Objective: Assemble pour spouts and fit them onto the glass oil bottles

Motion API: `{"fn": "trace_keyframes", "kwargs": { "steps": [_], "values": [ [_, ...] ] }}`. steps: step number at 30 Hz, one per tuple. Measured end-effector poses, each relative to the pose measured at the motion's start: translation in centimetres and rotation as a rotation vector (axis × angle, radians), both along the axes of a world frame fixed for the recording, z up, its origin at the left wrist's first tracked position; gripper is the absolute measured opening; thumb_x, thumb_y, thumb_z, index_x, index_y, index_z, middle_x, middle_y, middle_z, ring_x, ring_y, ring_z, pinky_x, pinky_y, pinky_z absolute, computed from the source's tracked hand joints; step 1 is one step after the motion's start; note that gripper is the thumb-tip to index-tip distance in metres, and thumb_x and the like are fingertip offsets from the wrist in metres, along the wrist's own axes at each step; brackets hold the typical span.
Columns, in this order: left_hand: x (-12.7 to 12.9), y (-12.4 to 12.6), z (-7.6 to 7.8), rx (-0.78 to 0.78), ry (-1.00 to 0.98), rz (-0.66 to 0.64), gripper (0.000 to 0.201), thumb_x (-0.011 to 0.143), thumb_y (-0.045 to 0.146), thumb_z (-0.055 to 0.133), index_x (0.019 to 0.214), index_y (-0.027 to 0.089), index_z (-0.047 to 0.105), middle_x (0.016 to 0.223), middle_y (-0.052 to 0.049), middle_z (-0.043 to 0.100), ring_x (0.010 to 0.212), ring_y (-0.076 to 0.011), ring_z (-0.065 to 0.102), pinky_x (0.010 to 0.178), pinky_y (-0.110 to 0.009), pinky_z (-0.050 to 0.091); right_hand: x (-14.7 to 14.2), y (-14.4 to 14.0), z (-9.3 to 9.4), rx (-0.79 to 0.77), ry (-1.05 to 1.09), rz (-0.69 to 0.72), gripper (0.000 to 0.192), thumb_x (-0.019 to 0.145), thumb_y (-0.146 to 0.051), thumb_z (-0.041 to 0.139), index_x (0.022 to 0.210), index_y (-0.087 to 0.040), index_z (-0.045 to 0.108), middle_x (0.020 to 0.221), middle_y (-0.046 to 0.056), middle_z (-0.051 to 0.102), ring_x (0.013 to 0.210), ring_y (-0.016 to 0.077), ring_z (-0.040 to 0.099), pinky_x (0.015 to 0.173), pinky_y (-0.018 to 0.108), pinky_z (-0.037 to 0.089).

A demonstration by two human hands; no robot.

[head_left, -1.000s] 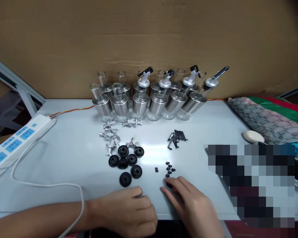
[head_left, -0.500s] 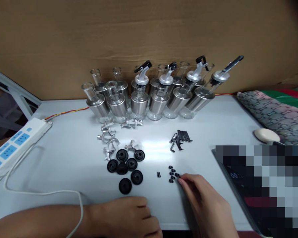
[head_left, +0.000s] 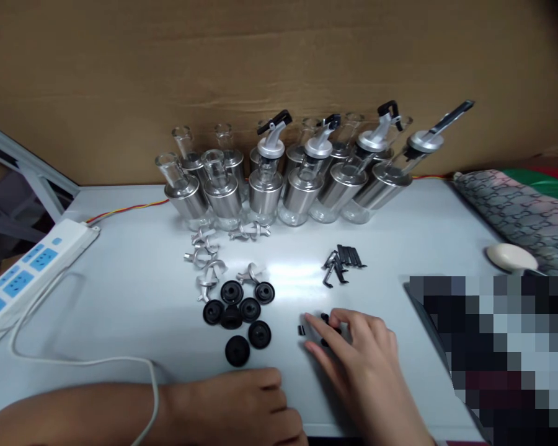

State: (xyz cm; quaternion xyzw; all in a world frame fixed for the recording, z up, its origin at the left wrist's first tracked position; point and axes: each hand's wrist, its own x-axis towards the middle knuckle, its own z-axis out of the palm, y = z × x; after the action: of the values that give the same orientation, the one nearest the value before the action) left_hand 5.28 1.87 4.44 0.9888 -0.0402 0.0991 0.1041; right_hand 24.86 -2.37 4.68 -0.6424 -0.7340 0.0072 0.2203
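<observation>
In the head view, the right hand [head_left: 353, 353] lies with loosely spread fingers over the small black rings [head_left: 325, 318]; whether it already pinches one, I cannot tell. The left hand [head_left: 242, 402] rests curled on the table [head_left: 121, 297], holding nothing visible. The rings lie at 3 o'clock from the black caps [head_left: 242, 313]. A short black tube [head_left: 301, 330] lies beside the fingertips, its long axis toward 12 o'clock. Picking one ring well needs a fine pinch with thumb and index finger.
</observation>
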Motion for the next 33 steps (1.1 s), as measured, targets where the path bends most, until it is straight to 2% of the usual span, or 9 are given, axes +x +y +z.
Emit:
{"fn": "trace_keyframes", "kwargs": {
  "steps": [6,12,16,20,22,28,30,33],
  "values": [
    [0.0,0.1,0.1,-0.019,-0.010,0.003,0.008,0.086,0.021,0.059,0.092,0.016,0.060,0.069,0.005,0.053,0.054,-0.0123,0.040,0.062,-0.028,0.038,-0.6,0.4,-0.1,-0.030,0.074,-0.020,0.025,0.094,-0.024,0.045,0.093,-0.021,0.070,0.086,0.008,0.056,0.080,0.0220,0.044,0.068,0.034,0.033],
    [0.0,0.0,0.0,-0.028,-0.012,0.000,0.008,0.088,0.018,0.053,0.094,0.016,0.059,0.070,0.004,0.053,0.054,-0.0127,0.039,0.063,-0.029,0.038,-0.8,0.6,-0.1,-0.025,0.093,-0.003,0.026,0.095,-0.029,0.044,0.097,-0.020,0.068,0.087,0.008,0.056,0.082,0.0224,0.045,0.069,0.034,0.032],
    [0.0,-0.1,-0.1,-0.024,-0.002,0.003,0.008,0.086,0.019,0.057,0.093,0.016,0.059,0.069,0.004,0.053,0.054,-0.0128,0.040,0.063,-0.028,0.039,-1.0,0.6,-0.1,-0.025,0.137,-0.001,0.031,0.096,-0.028,0.040,0.084,-0.022,0.068,0.082,0.006,0.055,0.078,0.0206,0.044,0.068,0.033,0.030],
    [0.1,0.0,0.0,-0.032,-0.009,0.011,0.005,0.086,0.018,0.057,0.090,0.016,0.059,0.068,0.005,0.053,0.054,-0.0128,0.039,0.063,-0.028,0.039,-1.1,0.7,-0.1,-0.020,0.171,0.019,0.029,0.096,-0.032,0.041,0.094,-0.022,0.068,0.084,0.007,0.057,0.080,0.0208,0.046,0.070,0.033,0.030],
    [0.1,0.1,0.1,-0.036,-0.018,0.021,0.004,0.087,0.018,0.056,0.090,0.016,0.059,0.067,0.005,0.053,0.053,-0.0129,0.039,0.063,-0.028,0.039,-1.3,0.9,0.0,-0.016,0.173,0.035,0.029,0.096,-0.034,0.041,0.097,-0.022,0.068,0.086,0.006,0.059,0.082,0.0208,0.047,0.071,0.033,0.030],
    [0.1,0.1,0.0,-0.046,-0.012,0.024,0.008,0.090,0.017,0.050,0.087,0.016,0.058,0.066,0.005,0.053,0.053,-0.0133,0.039,0.063,-0.028,0.039,-2.0,1.5,0.3,-0.058,0.240,0.139,0.036,0.099,-0.030,0.033,0.084,-0.024,0.065,0.078,-0.001,0.064,0.075,0.0174,0.049,0.070,0.033,0.028],
    [0.1,0.1,-0.1,-0.049,-0.008,0.030,0.012,0.092,0.017,0.047,0.086,0.017,0.057,0.065,0.005,0.053,0.053,-0.0134,0.038,0.062,-0.028,0.038,-1.9,1.4,0.6,-0.062,0.262,0.163,0.030,0.098,-0.027,0.037,0.083,-0.023,0.062,0.077,-0.001,0.065,0.075,0.0172,0.051,0.071,0.033,0.030],
    [0.0,0.1,-0.3,-0.056,0.000,0.031,0.012,0.092,0.015,0.046,0.087,0.017,0.057,0.065,0.005,0.053,0.054,-0.0133,0.039,0.063,-0.028,0.038,-0.5,0.7,1.3,-0.073,0.327,0.217,0.010,0.092,-0.020,0.049,0.087,-0.022,0.058,0.082,-0.001,0.065,0.077,0.0155,0.057,0.072,0.030,0.038]
  ]
}}
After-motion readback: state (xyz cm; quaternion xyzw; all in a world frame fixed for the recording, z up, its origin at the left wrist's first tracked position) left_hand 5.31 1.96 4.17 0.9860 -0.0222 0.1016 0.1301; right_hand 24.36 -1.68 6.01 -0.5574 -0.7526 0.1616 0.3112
